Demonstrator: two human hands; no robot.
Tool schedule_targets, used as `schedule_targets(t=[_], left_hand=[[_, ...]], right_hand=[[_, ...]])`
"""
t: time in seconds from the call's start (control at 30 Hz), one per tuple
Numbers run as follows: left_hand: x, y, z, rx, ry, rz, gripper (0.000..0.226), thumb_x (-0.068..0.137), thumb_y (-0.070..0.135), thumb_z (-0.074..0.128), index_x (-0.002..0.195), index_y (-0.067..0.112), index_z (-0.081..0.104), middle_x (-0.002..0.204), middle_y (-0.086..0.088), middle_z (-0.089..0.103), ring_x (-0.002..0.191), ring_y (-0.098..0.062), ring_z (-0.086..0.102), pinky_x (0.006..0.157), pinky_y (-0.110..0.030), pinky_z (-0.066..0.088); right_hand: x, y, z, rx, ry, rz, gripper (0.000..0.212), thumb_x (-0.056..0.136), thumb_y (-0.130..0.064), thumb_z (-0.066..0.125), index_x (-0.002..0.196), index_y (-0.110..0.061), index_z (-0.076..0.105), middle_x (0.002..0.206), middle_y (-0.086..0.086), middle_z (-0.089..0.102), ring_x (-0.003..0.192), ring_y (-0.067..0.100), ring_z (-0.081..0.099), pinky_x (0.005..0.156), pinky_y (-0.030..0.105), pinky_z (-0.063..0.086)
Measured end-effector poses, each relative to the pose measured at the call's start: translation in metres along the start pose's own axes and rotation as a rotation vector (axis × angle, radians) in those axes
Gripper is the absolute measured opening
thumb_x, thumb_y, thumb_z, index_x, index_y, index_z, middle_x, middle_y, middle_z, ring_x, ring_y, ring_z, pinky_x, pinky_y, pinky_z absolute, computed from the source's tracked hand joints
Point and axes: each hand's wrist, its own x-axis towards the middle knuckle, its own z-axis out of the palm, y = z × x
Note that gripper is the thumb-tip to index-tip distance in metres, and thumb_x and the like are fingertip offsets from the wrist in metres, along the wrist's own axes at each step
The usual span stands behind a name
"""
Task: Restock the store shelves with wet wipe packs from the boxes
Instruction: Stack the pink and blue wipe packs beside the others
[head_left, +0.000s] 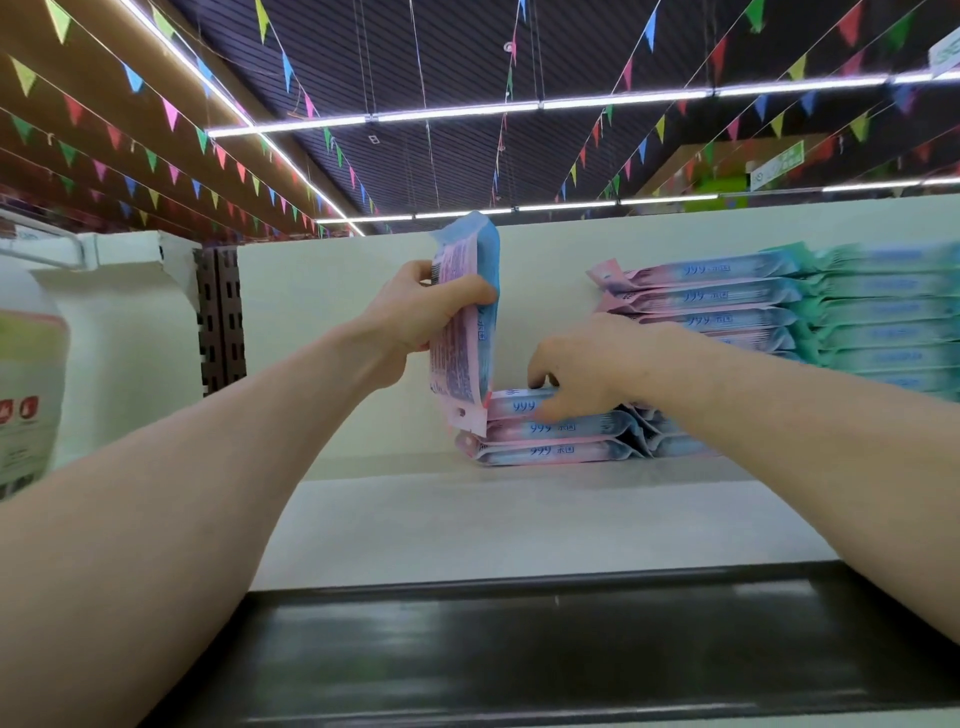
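My left hand (415, 317) grips a pink and blue wet wipe pack (465, 322), held upright on its end above the white top shelf (519, 514). Its lower corner touches a low stack of three like packs (550, 434) lying flat by the back panel. My right hand (587, 371) rests on the top pack of that stack, fingers curled over its front edge. Behind my right arm rises a taller pile of pink and blue packs (711, 306), partly hidden by the arm.
A pile of green packs (883, 322) stands at the far right of the shelf. A dark price rail (519, 639) runs along the shelf front. A white upright and slotted bracket (221, 317) bound the left side, with a large white container (26, 384) beyond.
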Motion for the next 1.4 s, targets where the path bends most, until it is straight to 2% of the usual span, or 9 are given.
schedule_targets(t=[0.17, 0.23, 0.37, 0.53, 0.7, 0.93, 1.07, 1.23, 1.4], left_hand=[[-0.004, 0.005, 0.002, -0.004, 0.023, 0.032, 0.049, 0.08, 0.028, 0.072, 0.122, 0.018, 0.049, 0.105, 0.0, 0.06, 0.087, -0.012, 0.06, 0.079, -0.033, 0.054], [-0.005, 0.008, 0.002, -0.041, 0.039, 0.052, 0.051, 0.077, 0.027, 0.074, 0.12, 0.016, 0.05, 0.101, 0.0, 0.06, 0.088, -0.014, 0.061, 0.087, -0.038, 0.055], [-0.008, 0.018, 0.005, -0.242, 0.031, 0.083, 0.038, 0.078, 0.017, 0.071, 0.11, 0.01, 0.052, 0.099, -0.006, 0.062, 0.083, -0.015, 0.064, 0.077, -0.031, 0.058], [-0.01, 0.016, 0.014, -0.499, -0.09, -0.004, 0.018, 0.087, 0.007, 0.059, 0.104, 0.004, 0.054, 0.082, -0.006, 0.065, 0.079, -0.018, 0.064, 0.083, -0.035, 0.057], [-0.01, 0.009, 0.015, -0.289, -0.31, -0.056, 0.072, 0.066, 0.028, 0.075, 0.132, 0.026, 0.045, 0.115, 0.0, 0.068, 0.109, -0.019, 0.063, 0.098, -0.048, 0.044], [-0.001, -0.002, 0.016, 0.43, -0.05, 0.24, 0.03, 0.09, 0.013, 0.065, 0.118, 0.021, 0.06, 0.106, 0.0, 0.068, 0.09, -0.018, 0.065, 0.081, -0.037, 0.056], [0.001, -0.006, 0.021, 0.935, 0.063, 0.322, 0.017, 0.09, 0.021, 0.059, 0.106, 0.025, 0.059, 0.095, 0.001, 0.057, 0.088, -0.023, 0.055, 0.068, -0.033, 0.043], [-0.007, -0.009, 0.026, 1.224, 0.103, 0.393, 0.016, 0.092, 0.021, 0.055, 0.108, 0.023, 0.057, 0.095, -0.001, 0.041, 0.092, -0.025, 0.045, 0.066, -0.034, 0.034], [-0.015, -0.007, 0.038, 1.362, 0.096, 0.45, 0.022, 0.093, 0.024, 0.055, 0.115, 0.022, 0.057, 0.095, -0.002, 0.035, 0.101, -0.026, 0.045, 0.065, -0.036, 0.032]], right_hand=[[0.002, -0.001, 0.001, -0.059, 0.073, 0.021, 0.021, 0.091, -0.028, 0.056, 0.101, -0.014, 0.067, 0.078, -0.002, 0.06, 0.079, 0.025, 0.058, 0.053, 0.022, 0.04], [0.002, 0.007, -0.004, 0.146, 0.087, 0.023, 0.027, 0.091, -0.027, 0.056, 0.112, -0.015, 0.068, 0.101, -0.001, 0.068, 0.096, 0.024, 0.062, 0.074, 0.029, 0.053], [-0.016, 0.022, -0.022, 0.804, 0.104, -0.023, 0.054, 0.079, -0.044, 0.068, 0.129, -0.03, 0.056, 0.125, -0.013, 0.061, 0.118, 0.011, 0.054, 0.109, 0.034, 0.036], [-0.012, 0.006, -0.017, 0.791, 0.254, -0.044, 0.032, 0.078, -0.043, 0.072, 0.101, -0.026, 0.057, 0.085, -0.01, 0.056, 0.076, 0.009, 0.055, 0.071, 0.028, 0.044], [-0.009, 0.015, -0.017, 1.054, 0.405, 0.017, 0.02, 0.084, -0.004, 0.064, 0.101, -0.015, 0.067, 0.089, -0.001, 0.068, 0.083, 0.016, 0.063, 0.07, 0.023, 0.051], [-0.012, 0.036, -0.021, 1.399, 0.522, 0.192, 0.051, 0.083, -0.011, 0.071, 0.128, -0.012, 0.048, 0.108, 0.003, 0.06, 0.087, 0.013, 0.059, 0.075, 0.033, 0.055], [-0.008, 0.037, -0.014, 1.072, 0.555, 0.168, 0.044, 0.084, -0.014, 0.071, 0.123, -0.017, 0.05, 0.107, 0.002, 0.058, 0.098, 0.019, 0.058, 0.066, 0.024, 0.048], [-0.008, 0.024, -0.01, 0.281, 0.444, 0.212, 0.042, 0.089, -0.028, 0.06, 0.129, -0.028, 0.049, 0.121, -0.002, 0.059, 0.116, 0.024, 0.05, 0.099, 0.041, 0.031], [-0.016, 0.022, -0.009, 0.305, 0.315, 0.104, 0.032, 0.093, -0.016, 0.055, 0.124, -0.021, 0.058, 0.12, 0.003, 0.061, 0.1, 0.02, 0.051, 0.101, 0.04, 0.039]])
